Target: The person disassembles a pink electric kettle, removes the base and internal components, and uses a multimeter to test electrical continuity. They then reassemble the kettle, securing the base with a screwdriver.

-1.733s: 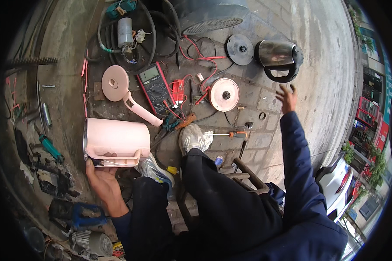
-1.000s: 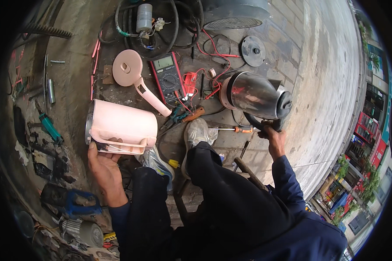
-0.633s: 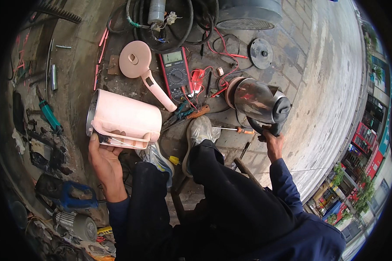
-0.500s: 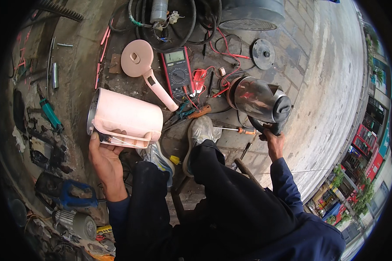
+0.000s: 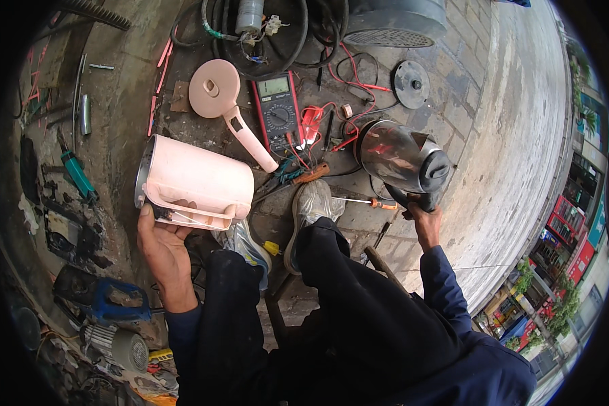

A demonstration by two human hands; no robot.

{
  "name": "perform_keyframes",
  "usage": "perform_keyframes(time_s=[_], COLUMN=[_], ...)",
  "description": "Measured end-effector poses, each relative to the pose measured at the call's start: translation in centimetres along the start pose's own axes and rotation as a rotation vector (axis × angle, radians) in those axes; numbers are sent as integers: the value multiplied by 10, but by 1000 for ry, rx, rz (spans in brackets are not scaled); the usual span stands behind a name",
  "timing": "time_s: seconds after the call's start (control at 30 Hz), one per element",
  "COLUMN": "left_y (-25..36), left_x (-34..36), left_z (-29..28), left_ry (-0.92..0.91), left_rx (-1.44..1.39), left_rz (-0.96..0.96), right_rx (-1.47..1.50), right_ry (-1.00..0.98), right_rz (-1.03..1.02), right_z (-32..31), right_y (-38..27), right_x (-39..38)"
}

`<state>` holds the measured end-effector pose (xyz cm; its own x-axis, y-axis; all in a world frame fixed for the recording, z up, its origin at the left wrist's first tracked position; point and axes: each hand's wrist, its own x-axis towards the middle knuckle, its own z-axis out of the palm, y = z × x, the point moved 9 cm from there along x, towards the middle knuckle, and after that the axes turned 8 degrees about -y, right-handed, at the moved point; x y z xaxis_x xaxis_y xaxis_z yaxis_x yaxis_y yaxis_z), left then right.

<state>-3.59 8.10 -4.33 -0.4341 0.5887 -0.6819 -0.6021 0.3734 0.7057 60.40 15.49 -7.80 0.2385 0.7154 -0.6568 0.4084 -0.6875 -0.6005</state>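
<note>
My left hand (image 5: 164, 250) is closed on a pink electric kettle body (image 5: 199, 177), held on its side from below. Its handle has been opened up, and thin wires show inside the frame. Over on the right, my right hand (image 5: 424, 220) grips the black handle of a shiny metal kettle (image 5: 394, 155), which is tilted with its black lid (image 5: 435, 170) toward me. A round pink lid (image 5: 214, 88) with a long pink handle cover (image 5: 250, 141) lies on the ground beyond the pink body.
Beyond my shoes stands a red multimeter (image 5: 278, 111) with tangled leads. Near it lie orange-handled pliers (image 5: 311, 173), a screwdriver (image 5: 365, 201) and a round grey disc (image 5: 411, 84). Black hoses and a large grey housing (image 5: 394, 24) are at the back. A blue-handled tool (image 5: 122, 302) and a motor (image 5: 117, 346) sit at left.
The metal kettle has tipped slightly in my right hand, its base end now less visible. My left hand and the pink body have barely moved.
</note>
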Motion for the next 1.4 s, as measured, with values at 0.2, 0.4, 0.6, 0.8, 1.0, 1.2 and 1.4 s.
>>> perform_keyframes(time_s=[0.2,0.4,0.6,0.8,1.0,1.2,1.4], left_y=[0,0,0,1,3,3,2], left_x=[0,0,0,-2,-2,-3,-4], left_z=[0,0,-2,1,5,5,4], left_ry=[2,21,22,8,3,22,28], left_rx=[4,6,1,-9,1,2,2], left_rz=[0,1,-6,-5,3,7,1], right_rx=[-62,-127,-64,-117,-69,-14,26], right_ry=[40,89,189,251,168,57,15], right_rz=[-13,17,6,-54,-18,-20,42], right_z=[-3,-4,-16,-25,-21,-12,6], right_y=[0,3,19,15,14,16,17], right_x=[3,-7,-9,-5,-5,-12,-16])
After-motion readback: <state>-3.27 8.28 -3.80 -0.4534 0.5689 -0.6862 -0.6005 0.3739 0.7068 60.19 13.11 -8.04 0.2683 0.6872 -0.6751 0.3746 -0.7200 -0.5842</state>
